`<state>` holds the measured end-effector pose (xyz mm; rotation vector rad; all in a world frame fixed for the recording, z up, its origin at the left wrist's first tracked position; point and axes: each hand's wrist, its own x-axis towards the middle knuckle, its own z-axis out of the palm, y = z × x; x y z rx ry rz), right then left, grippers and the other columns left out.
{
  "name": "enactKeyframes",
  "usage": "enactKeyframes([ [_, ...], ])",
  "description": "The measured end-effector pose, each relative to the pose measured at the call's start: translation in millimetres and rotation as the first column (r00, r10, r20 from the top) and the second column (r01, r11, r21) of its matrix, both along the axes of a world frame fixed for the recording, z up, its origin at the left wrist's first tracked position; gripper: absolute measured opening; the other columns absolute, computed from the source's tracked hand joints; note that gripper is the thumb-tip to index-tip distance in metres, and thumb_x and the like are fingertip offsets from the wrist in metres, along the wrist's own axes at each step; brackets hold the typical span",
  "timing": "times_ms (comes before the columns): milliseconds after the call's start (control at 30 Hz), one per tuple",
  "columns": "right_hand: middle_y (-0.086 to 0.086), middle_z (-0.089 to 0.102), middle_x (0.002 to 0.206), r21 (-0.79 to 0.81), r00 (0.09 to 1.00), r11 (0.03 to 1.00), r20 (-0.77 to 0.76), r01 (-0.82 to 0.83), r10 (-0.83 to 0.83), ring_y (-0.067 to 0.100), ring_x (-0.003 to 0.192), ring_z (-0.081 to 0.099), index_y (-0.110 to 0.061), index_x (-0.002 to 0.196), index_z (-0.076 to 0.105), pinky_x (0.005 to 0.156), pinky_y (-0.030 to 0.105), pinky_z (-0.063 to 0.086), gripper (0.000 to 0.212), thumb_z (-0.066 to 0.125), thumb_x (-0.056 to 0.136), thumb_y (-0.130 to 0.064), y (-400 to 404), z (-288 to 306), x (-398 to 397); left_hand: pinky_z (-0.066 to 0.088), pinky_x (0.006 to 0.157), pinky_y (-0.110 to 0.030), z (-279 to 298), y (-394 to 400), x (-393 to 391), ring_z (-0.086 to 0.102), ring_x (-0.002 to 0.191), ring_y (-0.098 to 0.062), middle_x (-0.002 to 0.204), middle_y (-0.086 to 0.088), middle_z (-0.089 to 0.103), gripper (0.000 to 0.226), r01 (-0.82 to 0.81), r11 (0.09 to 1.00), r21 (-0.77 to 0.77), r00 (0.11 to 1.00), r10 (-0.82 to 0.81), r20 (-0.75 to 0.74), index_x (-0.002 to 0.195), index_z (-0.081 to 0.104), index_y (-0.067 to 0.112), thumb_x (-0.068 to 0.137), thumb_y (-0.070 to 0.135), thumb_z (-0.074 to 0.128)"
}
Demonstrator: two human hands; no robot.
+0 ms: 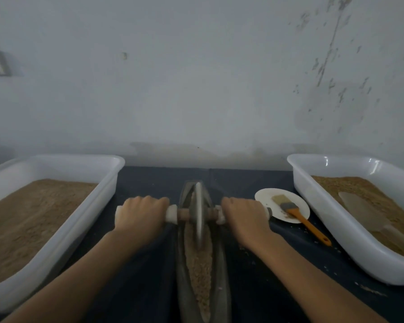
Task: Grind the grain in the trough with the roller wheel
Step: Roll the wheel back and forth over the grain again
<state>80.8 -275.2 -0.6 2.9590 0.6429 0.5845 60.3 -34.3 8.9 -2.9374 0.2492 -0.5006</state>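
Roller wheel [198, 212] stands on edge in the long narrow trough [223, 271], toward its far end, rim down in the groove. Grain [200, 273] fills the near run of the trough, coarse and tan. Left hand [139, 215] is wrapped around the left end of the axle handle [183, 213]; right hand [241, 214] is wrapped around the right end. Both ends are padded with white wrapping.

Handling, judged: the disc looks like metal or stone, so heavy and rigid; its weight should do most of the crushing. The thin rim could tip sideways, so even grips either side of the disc are the right hold (padding should help against slip). The grain is loose and will spill over the trough lip if pushed hard; some specks already lie on the dark table [145, 276].

The wheel's lower edge is motion-blurred, so its contact with the grain is probable, not confirmed.

No brands, labels or legible writing anywhere.
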Motion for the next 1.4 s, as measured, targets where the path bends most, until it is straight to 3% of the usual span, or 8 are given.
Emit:
enactKeyframes([
  [267, -0.009, 0.047, 0.050, -0.040, 0.990, 0.993, 0.079, -0.114, 0.117, 0.010, 0.039, 0.045, -0.029, 0.061, 0.053, 0.043, 0.022, 0.024, 0.056, 0.090, 0.019, -0.031, -37, 0, -100, 0.007, 0.050, -0.020, -2, 8, -107, 0.046, 0.039, -0.009, 0.049, 0.009, 0.043, 0.056, 0.260, 0.965, -0.041, 0.965, -0.258, 0.043, 0.064, 0.045, 0.032, 0.027, 0.037, 0.087],
  [433, -0.003, 0.056, 0.060, -0.079, 0.991, 0.996, 0.123, -0.034, 0.043, 0.018, 0.045, 0.052, -0.020, 0.071, 0.053, 0.042, 0.027, 0.028, 0.047, 0.090, 0.042, -0.023, -24, -2, -34, 0.034, 0.064, -0.025, -11, 10, -30, 0.047, 0.069, -0.007, 0.079, 0.014, 0.050, 0.026, 0.021, 0.999, -0.033, 0.997, -0.023, -0.068, 0.089, 0.037, 0.038, 0.083, 0.043, 0.062],
  [567, 0.000, 0.066, 0.088, -0.066, 0.983, 0.992, 0.152, 0.111, -0.100, 0.026, 0.076, 0.063, -0.020, 0.094, 0.051, 0.056, 0.032, 0.029, 0.021, 0.064, 0.083, -0.032, -3, 8, 35, 0.037, 0.064, -0.032, 3, 8, 35, 0.063, 0.082, -0.024, 0.091, 0.004, 0.065, 0.010, -0.029, 0.999, 0.033, 0.999, 0.028, 0.041, 0.093, 0.051, 0.031, 0.085, 0.036, 0.057],
  [800, -0.005, 0.052, 0.056, 0.008, 0.991, 0.998, 0.120, -0.064, 0.063, 0.015, 0.043, 0.049, -0.026, 0.071, 0.049, 0.041, 0.027, 0.027, 0.045, 0.085, 0.044, -0.028, -36, -19, -33, 0.030, 0.063, -0.027, -6, 6, -37, 0.049, 0.072, -0.008, 0.084, 0.015, 0.052, 0.025, 0.030, 1.000, -0.001, 0.999, -0.030, -0.019, 0.092, 0.037, 0.037, 0.083, 0.043, 0.060],
  [967, -0.017, 0.053, 0.078, 0.030, 0.983, 0.990, -0.129, 0.135, -0.130, 0.000, 0.070, 0.051, -0.044, 0.088, 0.048, 0.064, 0.022, 0.043, 0.009, 0.045, 0.085, -0.052, -58, -46, -62, 0.028, 0.048, -0.018, 7, 7, -118, 0.045, 0.042, -0.003, 0.051, 0.015, 0.043, 0.044, 0.303, 0.949, -0.085, 0.953, -0.300, 0.055, 0.063, 0.052, 0.034, 0.036, 0.050, 0.082],
  [1067, -0.017, 0.047, 0.075, -0.018, 0.980, 0.989, -0.136, 0.148, -0.149, 0.001, 0.067, 0.045, -0.042, 0.091, 0.046, 0.060, 0.021, 0.037, 0.012, 0.045, 0.085, -0.053, -44, -38, -49, 0.036, 0.056, -0.021, 8, 1, -102, 0.056, 0.059, -0.002, 0.067, 0.014, 0.055, 0.033, 0.211, 0.975, -0.064, 0.971, -0.217, -0.101, 0.078, 0.053, 0.036, 0.059, 0.053, 0.074],
  [1167, -0.013, 0.046, 0.062, -0.020, 0.997, 0.998, -0.039, 0.060, -0.061, 0.006, 0.052, 0.043, -0.036, 0.077, 0.043, 0.047, 0.023, 0.033, 0.039, 0.079, 0.062, -0.040, -29, -19, -20, 0.034, 0.069, -0.025, -1, 3, -44, 0.051, 0.081, -0.006, 0.096, 0.013, 0.057, 0.024, -0.004, 1.000, -0.024, 0.995, 0.002, -0.098, 0.102, 0.043, 0.037, 0.087, 0.045, 0.059],
  [1400, -0.004, 0.064, 0.084, -0.106, 0.982, 0.983, 0.134, 0.147, -0.132, 0.020, 0.072, 0.061, -0.026, 0.086, 0.045, 0.055, 0.031, 0.026, 0.023, 0.065, 0.082, -0.037, -4, 3, 43, 0.038, 0.064, -0.031, 5, 6, 37, 0.062, 0.078, -0.019, 0.086, 0.007, 0.063, 0.016, -0.061, 0.998, -0.004, 0.997, 0.061, 0.057, 0.086, 0.041, 0.031, 0.088, 0.038, 0.055],
])
